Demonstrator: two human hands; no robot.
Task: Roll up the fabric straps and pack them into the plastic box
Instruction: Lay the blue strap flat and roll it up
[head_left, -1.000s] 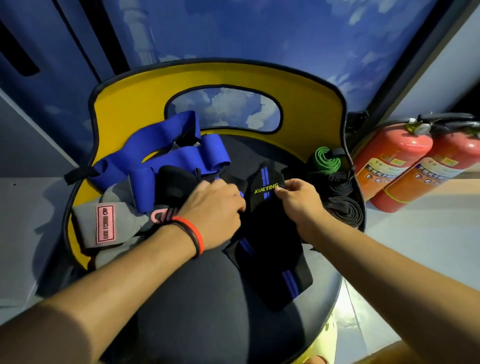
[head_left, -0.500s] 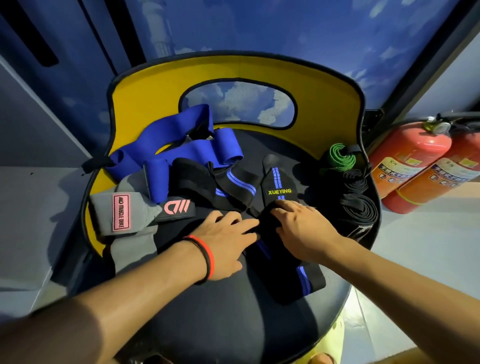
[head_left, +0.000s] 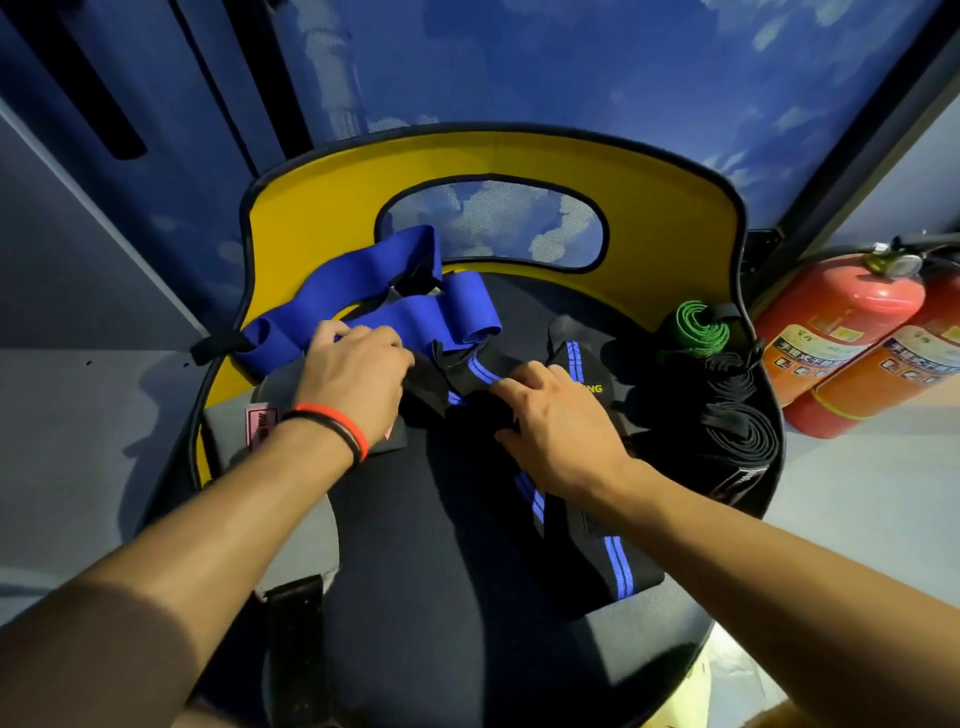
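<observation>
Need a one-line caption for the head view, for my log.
Head view: right hand pinches the black strap on the chair, left hand on the loose pile; rolled straps sit right.

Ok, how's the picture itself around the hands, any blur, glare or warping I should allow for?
Head view: the left hand and right hand are fairly sharp; dim light blends the black strap into the dark seat; wide-angle bend bows the chair back and swells the forearms at the bottom edge; small glare spot on the extinguisher only.

Yellow "NG" – on black blue-striped strap (head_left: 605, 371); other labels illegible.
</observation>
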